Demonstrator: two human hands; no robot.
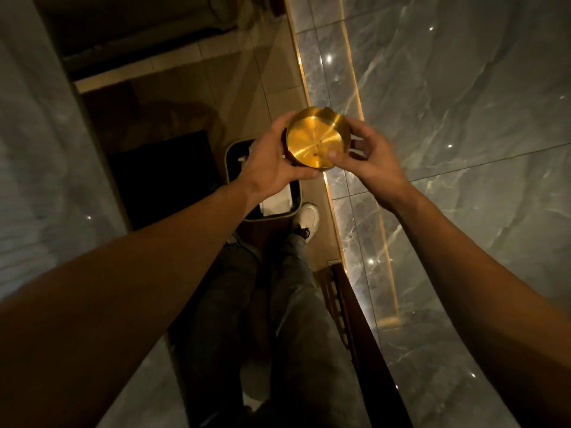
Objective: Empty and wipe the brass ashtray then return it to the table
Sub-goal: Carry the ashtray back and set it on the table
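Two bare hands hold a round, polished brass ashtray (318,140) in the air, just above the middle of the view. Its shiny inner face is tilted toward the camera, and a notch shows in its rim at 12 o'clock. A few dark specks sit on the inner face toward 6 o'clock. The left hand (273,163) wraps the ashtray's rim from 9 o'clock, fingers curled behind it and thumb along the lower edge. The right hand (367,157) pinches the rim at 4 o'clock, thumb tip pressed on the inner face, the other fingers loosely spread behind. Below the ashtray, toward 7 o'clock, stands a dark rectangular waste bin (234,149) with crumpled white paper inside. Beside the bin, toward 6 o'clock, a white shoe (309,219) rests on the floor
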